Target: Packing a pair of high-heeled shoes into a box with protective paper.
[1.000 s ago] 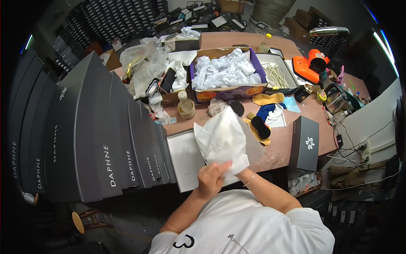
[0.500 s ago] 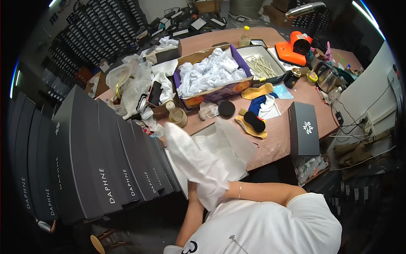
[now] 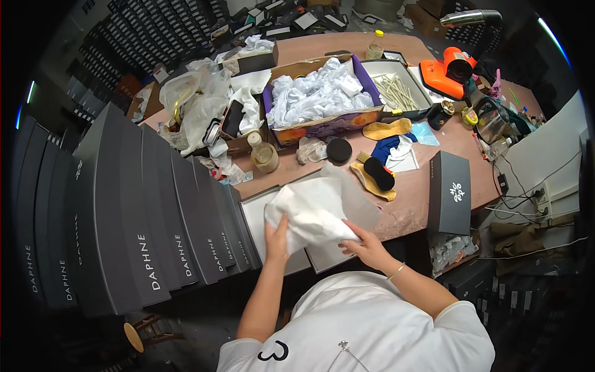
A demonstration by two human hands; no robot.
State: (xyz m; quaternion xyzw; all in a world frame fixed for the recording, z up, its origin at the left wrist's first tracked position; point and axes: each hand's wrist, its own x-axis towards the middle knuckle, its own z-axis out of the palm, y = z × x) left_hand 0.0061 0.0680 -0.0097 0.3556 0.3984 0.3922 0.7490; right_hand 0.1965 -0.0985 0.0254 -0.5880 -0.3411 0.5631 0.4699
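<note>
A large sheet of white tissue paper lies bunched over an open white shoe box at the near edge of the brown table. My left hand grips the paper's left lower edge. My right hand holds its right lower corner. The box is mostly hidden under the paper. A tan insole with a black pad lies just beyond the paper on the right.
A tall stack of dark grey shoe boxes fills the left. A purple-rimmed carton of crumpled white paper sits at the back. A dark box stands at the right edge. An orange tool and a round bottle are nearby.
The tissue paper was held up in the air a second ago; both hands have brought it down onto the open box. The view has also shifted.
</note>
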